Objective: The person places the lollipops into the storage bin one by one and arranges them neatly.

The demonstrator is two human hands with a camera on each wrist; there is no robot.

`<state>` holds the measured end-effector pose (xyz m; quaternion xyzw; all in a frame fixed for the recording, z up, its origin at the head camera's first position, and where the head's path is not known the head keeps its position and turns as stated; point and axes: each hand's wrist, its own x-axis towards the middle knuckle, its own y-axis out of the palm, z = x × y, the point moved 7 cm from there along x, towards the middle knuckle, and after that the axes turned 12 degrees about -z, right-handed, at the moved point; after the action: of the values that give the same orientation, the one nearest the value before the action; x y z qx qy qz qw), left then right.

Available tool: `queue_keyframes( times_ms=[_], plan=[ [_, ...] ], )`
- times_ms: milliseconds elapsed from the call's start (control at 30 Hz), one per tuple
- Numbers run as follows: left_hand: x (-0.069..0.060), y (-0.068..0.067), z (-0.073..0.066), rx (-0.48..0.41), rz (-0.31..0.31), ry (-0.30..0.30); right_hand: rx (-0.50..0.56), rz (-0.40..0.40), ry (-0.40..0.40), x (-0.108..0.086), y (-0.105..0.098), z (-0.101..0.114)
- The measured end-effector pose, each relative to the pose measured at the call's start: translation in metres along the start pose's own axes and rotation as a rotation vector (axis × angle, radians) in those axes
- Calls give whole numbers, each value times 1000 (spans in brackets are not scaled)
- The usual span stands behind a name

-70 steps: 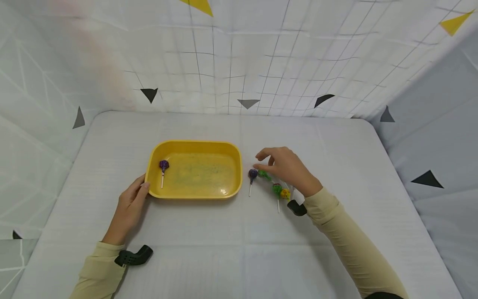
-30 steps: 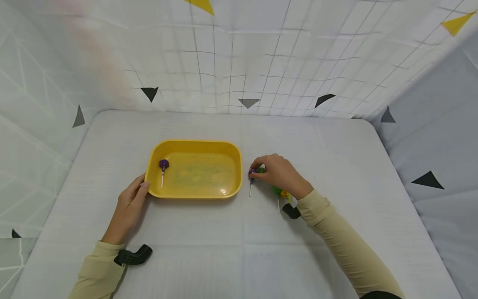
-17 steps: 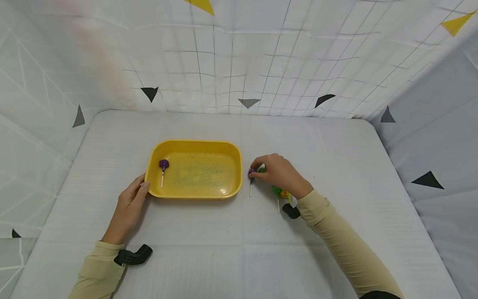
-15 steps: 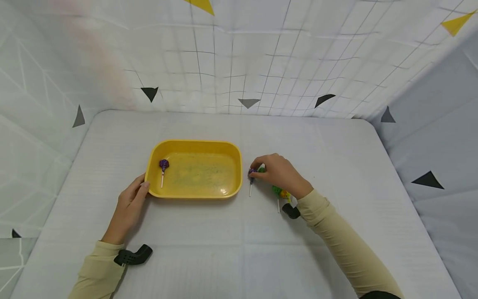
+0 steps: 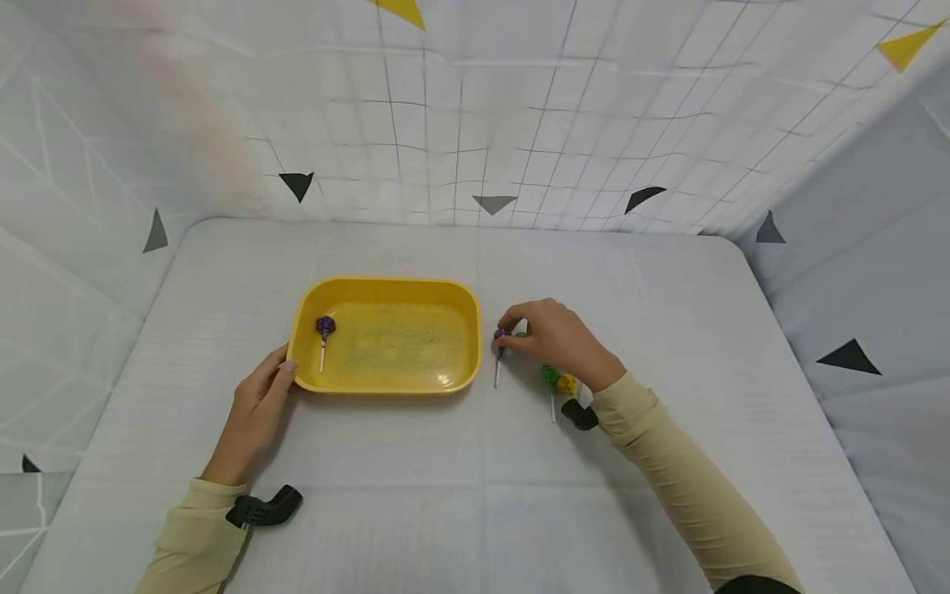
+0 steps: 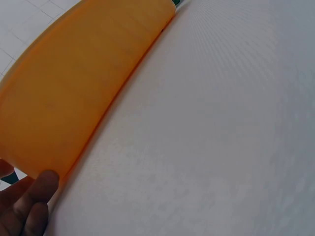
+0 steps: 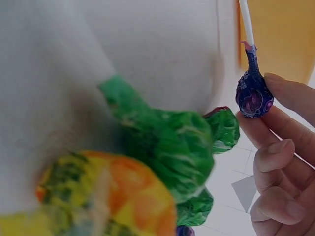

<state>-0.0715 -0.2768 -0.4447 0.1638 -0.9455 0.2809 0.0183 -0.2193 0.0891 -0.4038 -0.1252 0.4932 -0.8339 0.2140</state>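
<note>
In the head view, my right hand (image 5: 560, 337) pinches the head of a purple-wrapped lollipop (image 7: 253, 96) between thumb and fingertips, just right of the yellow tray (image 5: 386, 388). Its white stick points down toward me. My left hand (image 5: 256, 408) grips the tray's left end, thumb at the rim; in the left wrist view its fingertips (image 6: 47, 184) meet the outer wall. Another purple lollipop (image 5: 325, 325) lies inside the tray on the left. Partly hidden by my right hand is a green lollipop (image 5: 521, 335).
Nearer my right wrist lie a green lollipop (image 5: 550, 376) and a yellow-orange one (image 5: 567, 384), both large and blurred in the right wrist view. All stand on a white-covered table (image 5: 416, 511). A white patterned sheet (image 5: 475, 124) hangs behind it.
My right hand came down from above the lollipops and took the purple one between its fingers. Since half a second ago it has risen slightly with it. Left hand and tray stayed put.
</note>
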Motion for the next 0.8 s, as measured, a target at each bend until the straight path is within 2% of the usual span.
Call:
queue_keyframes(
  times_ms=[800],
  plan=[
    [-1,-1,-1,-20,-17,22,6,-28,5,7,-27,13]
  ],
)
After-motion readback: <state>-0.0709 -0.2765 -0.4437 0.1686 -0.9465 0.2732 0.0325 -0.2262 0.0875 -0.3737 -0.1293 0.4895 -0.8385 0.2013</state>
